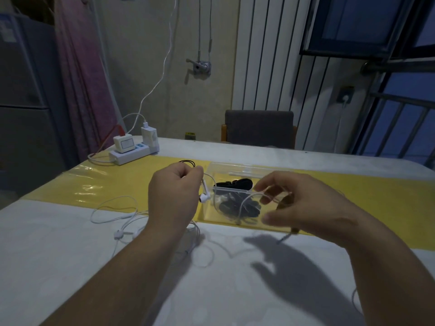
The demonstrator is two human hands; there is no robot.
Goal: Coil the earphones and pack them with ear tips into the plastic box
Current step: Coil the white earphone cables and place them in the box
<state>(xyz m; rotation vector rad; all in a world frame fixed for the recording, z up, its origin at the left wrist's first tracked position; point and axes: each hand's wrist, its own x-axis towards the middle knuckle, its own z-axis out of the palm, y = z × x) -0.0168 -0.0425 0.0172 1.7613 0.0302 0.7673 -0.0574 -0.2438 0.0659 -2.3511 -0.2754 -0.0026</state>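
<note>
A clear plastic box (231, 169) lies open on the yellow strip, with black items inside that look like ear tips (235, 207). My left hand (173, 196) pinches the white earphone cable near its top, and a white earbud (204, 196) dangles just below the fingers. My right hand (303, 205) hovers over the box's right side, fingers curled, with the white cable (244, 203) looping to it. The rest of the white cable (113, 212) trails loose over the table to the left, with a small inline piece (118, 234).
A white power strip with chargers (134, 149) stands at the table's far left, cables running up the wall. A black loop (187, 163) lies behind my left hand. A dark chair (259, 128) stands beyond the table. White tablecloth (94, 278) covers the near side.
</note>
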